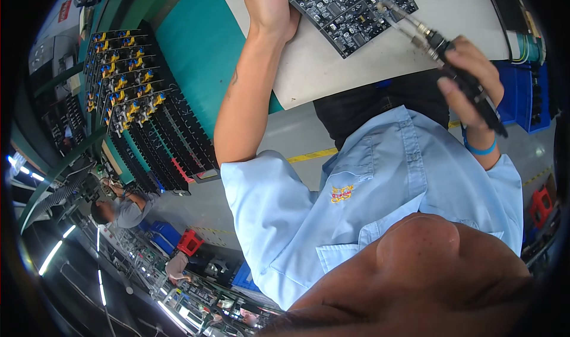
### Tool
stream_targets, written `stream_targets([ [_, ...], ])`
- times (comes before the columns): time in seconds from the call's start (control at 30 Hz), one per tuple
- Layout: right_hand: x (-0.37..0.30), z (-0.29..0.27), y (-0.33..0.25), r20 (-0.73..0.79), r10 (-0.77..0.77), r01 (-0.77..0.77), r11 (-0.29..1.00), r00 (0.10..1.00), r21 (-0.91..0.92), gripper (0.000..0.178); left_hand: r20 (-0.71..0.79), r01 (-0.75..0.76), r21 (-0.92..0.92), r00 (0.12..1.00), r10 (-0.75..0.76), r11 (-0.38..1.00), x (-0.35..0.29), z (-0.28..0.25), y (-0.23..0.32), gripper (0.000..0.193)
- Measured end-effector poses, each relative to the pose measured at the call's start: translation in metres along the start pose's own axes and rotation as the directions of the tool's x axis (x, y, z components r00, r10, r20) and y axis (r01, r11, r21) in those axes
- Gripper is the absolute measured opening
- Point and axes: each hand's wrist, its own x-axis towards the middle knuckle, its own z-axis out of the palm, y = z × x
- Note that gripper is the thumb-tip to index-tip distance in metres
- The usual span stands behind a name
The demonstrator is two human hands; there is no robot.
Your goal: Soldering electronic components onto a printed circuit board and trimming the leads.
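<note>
A dark circuit board panel (350, 10) with many small components lies tilted on the pale work mat (326, 70) at the top. By its left edge is my left hand (270, 8); the fingers run out of the picture, so their grip is hidden. My right hand (475, 70) is closed round a black-handled soldering tool (460, 73). Two slim metal prongs seem to make up its front end, slightly blurred, and they point left over the right part of the panel. Whether the tips touch the panel I cannot tell.
Left of me, black slotted racks (160, 141) hold upright boards with yellow and blue parts (127, 82). A green mat (202, 52) lies between. Blue bins (525, 97) sit at the right. Farther off are red stools (190, 242) and a person in grey (130, 209).
</note>
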Motion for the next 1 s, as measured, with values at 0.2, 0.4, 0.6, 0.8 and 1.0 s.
stream_targets([
  [0.2,-0.006,0.015,-0.004,0.15,-0.046,0.039,0.998,0.988,0.055,0.042,0.003,0.026,0.057,1.0,-0.026,0.998,-0.003,0.001,0.001,0.071],
  [0.4,-0.005,0.019,-0.003,0.185,-0.039,0.028,0.998,0.982,0.062,0.042,-0.032,0.036,0.037,0.999,-0.035,0.999,-0.001,0.002,0.001,0.071],
  [0.6,-0.005,0.017,-0.004,0.187,-0.022,0.012,0.998,0.982,0.056,0.042,-0.031,0.044,0.033,0.999,-0.043,0.998,-0.002,0.002,0.001,0.072],
  [0.8,-0.006,0.014,-0.004,0.215,-0.004,-0.003,0.999,0.977,0.036,0.042,-0.045,0.055,0.039,0.998,-0.053,0.998,-0.003,0.004,0.002,0.072],
  [1.0,-0.001,0.016,-0.007,0.22,-0.001,-0.007,0.999,0.975,0.035,0.042,-0.039,0.037,0.051,0.999,-0.035,0.998,-0.001,0.0,0.0,0.072],
])
